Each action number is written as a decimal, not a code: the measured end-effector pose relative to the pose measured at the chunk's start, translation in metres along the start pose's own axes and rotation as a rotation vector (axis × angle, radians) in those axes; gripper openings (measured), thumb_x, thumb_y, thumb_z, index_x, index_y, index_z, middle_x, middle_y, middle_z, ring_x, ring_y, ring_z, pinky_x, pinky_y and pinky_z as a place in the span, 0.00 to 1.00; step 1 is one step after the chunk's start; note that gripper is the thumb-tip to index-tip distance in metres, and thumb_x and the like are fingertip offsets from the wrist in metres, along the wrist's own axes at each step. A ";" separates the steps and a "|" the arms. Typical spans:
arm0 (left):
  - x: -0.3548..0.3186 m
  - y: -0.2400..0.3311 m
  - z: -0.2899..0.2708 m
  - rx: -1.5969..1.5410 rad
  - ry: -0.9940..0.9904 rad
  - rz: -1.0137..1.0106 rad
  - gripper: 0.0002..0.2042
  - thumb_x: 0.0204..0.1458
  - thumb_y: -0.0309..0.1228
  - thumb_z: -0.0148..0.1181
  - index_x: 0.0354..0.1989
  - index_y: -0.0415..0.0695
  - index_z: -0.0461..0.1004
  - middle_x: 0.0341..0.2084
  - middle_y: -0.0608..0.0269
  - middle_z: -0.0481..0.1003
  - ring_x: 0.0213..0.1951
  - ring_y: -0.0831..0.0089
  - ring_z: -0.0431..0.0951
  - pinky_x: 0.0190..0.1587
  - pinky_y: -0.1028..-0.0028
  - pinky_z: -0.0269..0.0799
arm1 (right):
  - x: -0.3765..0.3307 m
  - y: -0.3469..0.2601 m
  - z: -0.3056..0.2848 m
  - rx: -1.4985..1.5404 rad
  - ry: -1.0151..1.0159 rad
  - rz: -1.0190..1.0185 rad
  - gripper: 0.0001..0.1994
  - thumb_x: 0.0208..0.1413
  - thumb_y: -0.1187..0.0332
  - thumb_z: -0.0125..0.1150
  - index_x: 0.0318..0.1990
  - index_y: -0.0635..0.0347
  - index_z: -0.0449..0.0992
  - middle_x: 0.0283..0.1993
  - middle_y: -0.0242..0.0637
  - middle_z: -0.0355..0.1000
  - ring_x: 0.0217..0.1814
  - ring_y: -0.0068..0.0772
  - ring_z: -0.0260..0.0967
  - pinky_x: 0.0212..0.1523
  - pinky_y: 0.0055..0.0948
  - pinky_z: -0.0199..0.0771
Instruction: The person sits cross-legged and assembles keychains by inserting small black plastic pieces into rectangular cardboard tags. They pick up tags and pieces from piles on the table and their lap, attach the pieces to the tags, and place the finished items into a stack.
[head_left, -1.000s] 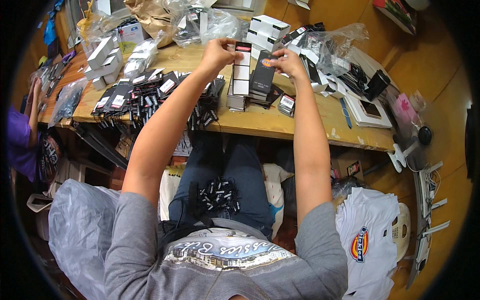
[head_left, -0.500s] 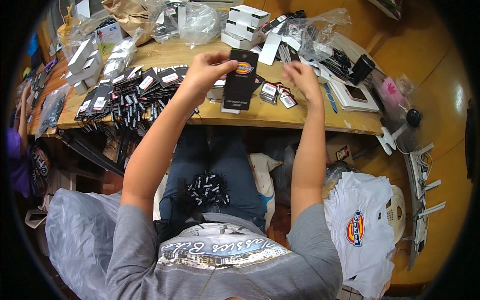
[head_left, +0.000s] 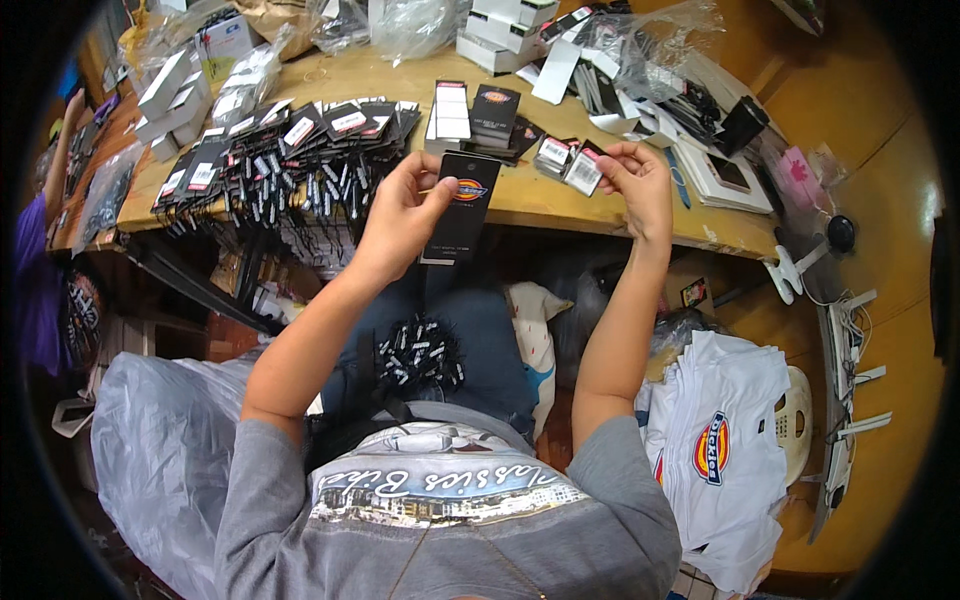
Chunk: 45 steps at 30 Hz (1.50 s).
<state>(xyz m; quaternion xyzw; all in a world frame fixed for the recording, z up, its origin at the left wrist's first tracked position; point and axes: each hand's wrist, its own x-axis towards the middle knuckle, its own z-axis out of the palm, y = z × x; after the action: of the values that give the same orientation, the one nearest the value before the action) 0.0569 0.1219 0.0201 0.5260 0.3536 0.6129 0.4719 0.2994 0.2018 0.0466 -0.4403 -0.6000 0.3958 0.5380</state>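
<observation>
My left hand [head_left: 402, 212] holds a black hang tag [head_left: 464, 220] upright near the table's front edge, thumb on its face. A pale edge shows behind the tag's foot. To its right, my right hand [head_left: 640, 188] pinches the corner of a small barcode label [head_left: 583, 172]. Beside that label lies a small pile of barcode labels [head_left: 552, 156]. Just beyond my left hand stand a stack of white-faced tags [head_left: 451, 112] and a stack of black tags [head_left: 494, 112]. In my lap rests a heap of black strings with small pale-marked ends [head_left: 420, 353].
Many strung black tags [head_left: 345, 150] cover the table's left half, strings hanging over its edge. White boxes [head_left: 500, 38] and clear plastic bags [head_left: 420, 25] stand at the back. A phone [head_left: 727, 172] lies at right. White shirts [head_left: 715, 440] are piled right of me. Another person's arm [head_left: 62, 150] shows far left.
My left hand has come down and nearer with the black tag, uncovering the tag stacks. My right hand has moved right and nearer, from the back pile to a barcode label.
</observation>
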 end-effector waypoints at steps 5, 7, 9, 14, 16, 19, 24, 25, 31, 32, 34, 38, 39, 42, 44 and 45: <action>-0.018 -0.012 0.003 -0.021 -0.003 0.007 0.05 0.47 0.20 0.48 0.32 0.35 0.63 0.26 0.62 0.71 0.31 0.83 0.69 0.33 0.83 0.65 | -0.060 -0.016 0.073 0.130 -0.207 -0.141 0.09 0.35 0.79 0.62 0.26 0.64 0.68 0.24 0.29 0.65 0.23 0.12 0.60 0.24 0.11 0.61; -0.029 -0.013 0.004 0.012 0.014 -0.009 0.05 0.46 0.20 0.49 0.32 0.35 0.64 0.26 0.62 0.71 0.30 0.83 0.69 0.33 0.83 0.65 | -0.071 -0.006 0.088 -0.132 -0.152 -0.298 0.09 0.34 0.76 0.63 0.25 0.63 0.68 0.23 0.27 0.62 0.22 0.13 0.56 0.24 0.12 0.59; -0.033 -0.015 0.001 0.009 0.038 0.006 0.04 0.45 0.20 0.50 0.31 0.35 0.65 0.25 0.63 0.71 0.29 0.83 0.69 0.32 0.84 0.66 | -0.077 -0.002 0.101 -0.267 -0.096 -0.461 0.11 0.33 0.74 0.65 0.24 0.63 0.68 0.21 0.27 0.60 0.22 0.15 0.54 0.22 0.13 0.58; -0.046 -0.005 -0.035 0.038 0.210 -0.091 0.06 0.45 0.21 0.51 0.32 0.36 0.65 0.25 0.62 0.72 0.27 0.82 0.70 0.31 0.83 0.66 | -0.091 0.045 0.108 0.017 -0.230 -0.169 0.03 0.38 0.77 0.56 0.24 0.63 0.70 0.24 0.34 0.64 0.23 0.27 0.59 0.27 0.21 0.62; -0.049 0.000 -0.058 -0.028 0.145 -0.125 0.06 0.45 0.23 0.51 0.32 0.37 0.65 0.25 0.63 0.72 0.26 0.82 0.70 0.30 0.83 0.66 | -0.099 0.076 0.103 -0.277 -0.438 -0.244 0.04 0.40 0.77 0.53 0.26 0.61 0.72 0.25 0.36 0.65 0.26 0.34 0.61 0.31 0.25 0.63; -0.058 0.001 -0.089 -0.054 0.109 -0.250 0.07 0.46 0.24 0.51 0.33 0.38 0.66 0.24 0.64 0.72 0.23 0.85 0.70 0.24 0.89 0.65 | -0.119 0.100 0.110 -0.618 -0.635 -0.225 0.08 0.38 0.76 0.55 0.30 0.58 0.74 0.29 0.37 0.64 0.36 0.37 0.59 0.40 0.28 0.60; -0.067 -0.002 -0.095 -0.149 0.086 -0.305 0.07 0.46 0.23 0.51 0.34 0.37 0.65 0.26 0.63 0.72 0.26 0.83 0.72 0.27 0.87 0.67 | -0.136 0.116 0.118 -0.778 -0.653 -0.238 0.06 0.37 0.72 0.56 0.27 0.58 0.74 0.31 0.35 0.63 0.37 0.35 0.58 0.39 0.29 0.60; -0.068 -0.003 -0.096 -0.161 0.076 -0.313 0.07 0.46 0.23 0.51 0.34 0.37 0.65 0.27 0.62 0.72 0.27 0.82 0.72 0.28 0.86 0.68 | -0.137 0.117 0.118 -0.820 -0.649 -0.269 0.05 0.38 0.72 0.55 0.26 0.57 0.73 0.31 0.35 0.63 0.38 0.36 0.58 0.39 0.30 0.60; -0.072 -0.013 -0.091 -0.171 -0.015 -0.418 0.08 0.45 0.22 0.51 0.35 0.35 0.65 0.28 0.62 0.72 0.29 0.80 0.72 0.34 0.82 0.67 | -0.133 0.124 0.108 -0.571 -0.665 -0.067 0.04 0.40 0.72 0.54 0.27 0.58 0.71 0.31 0.35 0.63 0.38 0.36 0.58 0.37 0.30 0.59; -0.072 -0.017 -0.092 -0.166 -0.047 -0.439 0.08 0.45 0.22 0.51 0.35 0.36 0.66 0.28 0.62 0.72 0.29 0.80 0.72 0.34 0.82 0.67 | -0.132 0.122 0.105 -0.472 -0.669 0.028 0.05 0.40 0.72 0.54 0.28 0.58 0.71 0.32 0.35 0.63 0.38 0.36 0.58 0.37 0.30 0.59; -0.073 -0.021 -0.087 -0.191 -0.044 -0.457 0.08 0.45 0.23 0.51 0.35 0.36 0.66 0.27 0.63 0.72 0.28 0.81 0.72 0.32 0.83 0.68 | -0.132 0.120 0.107 -0.549 -0.611 -0.121 0.05 0.40 0.73 0.54 0.28 0.59 0.71 0.32 0.36 0.63 0.38 0.36 0.58 0.37 0.30 0.59; -0.072 -0.024 -0.080 -0.248 -0.070 -0.487 0.07 0.45 0.24 0.52 0.34 0.37 0.67 0.26 0.64 0.72 0.26 0.81 0.72 0.29 0.84 0.69 | -0.137 0.126 0.121 -0.706 -0.546 -0.346 0.05 0.38 0.70 0.56 0.26 0.57 0.72 0.32 0.33 0.63 0.40 0.35 0.57 0.38 0.30 0.57; -0.071 -0.024 -0.079 -0.258 -0.077 -0.483 0.07 0.45 0.24 0.52 0.33 0.37 0.67 0.26 0.64 0.72 0.26 0.81 0.72 0.29 0.84 0.69 | -0.138 0.122 0.122 -0.796 -0.669 -0.323 0.06 0.36 0.69 0.58 0.25 0.57 0.72 0.34 0.33 0.63 0.40 0.35 0.57 0.39 0.30 0.55; -0.072 -0.025 -0.083 -0.264 -0.089 -0.478 0.07 0.45 0.24 0.52 0.33 0.38 0.67 0.26 0.65 0.72 0.27 0.81 0.72 0.29 0.83 0.68 | -0.139 0.121 0.123 -0.730 -0.726 -0.237 0.06 0.35 0.69 0.59 0.24 0.57 0.72 0.33 0.32 0.63 0.40 0.35 0.56 0.40 0.30 0.54; -0.075 -0.027 -0.088 -0.266 -0.094 -0.491 0.07 0.45 0.25 0.53 0.33 0.38 0.67 0.26 0.65 0.72 0.27 0.81 0.72 0.30 0.83 0.68 | -0.135 0.111 0.117 -0.520 -0.728 -0.081 0.05 0.38 0.72 0.58 0.26 0.60 0.71 0.29 0.32 0.66 0.34 0.29 0.61 0.36 0.26 0.59; -0.076 -0.029 -0.090 -0.271 -0.099 -0.506 0.07 0.45 0.25 0.53 0.33 0.38 0.67 0.26 0.65 0.72 0.27 0.81 0.72 0.31 0.83 0.68 | -0.134 0.103 0.112 -0.398 -0.726 0.020 0.05 0.38 0.72 0.58 0.26 0.60 0.71 0.28 0.31 0.66 0.32 0.26 0.61 0.35 0.24 0.60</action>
<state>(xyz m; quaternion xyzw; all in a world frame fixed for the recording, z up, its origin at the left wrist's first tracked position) -0.0253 0.0640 -0.0479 0.3825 0.3649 0.4908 0.6925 0.2027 0.1044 -0.1033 -0.3733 -0.8114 0.4068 0.1920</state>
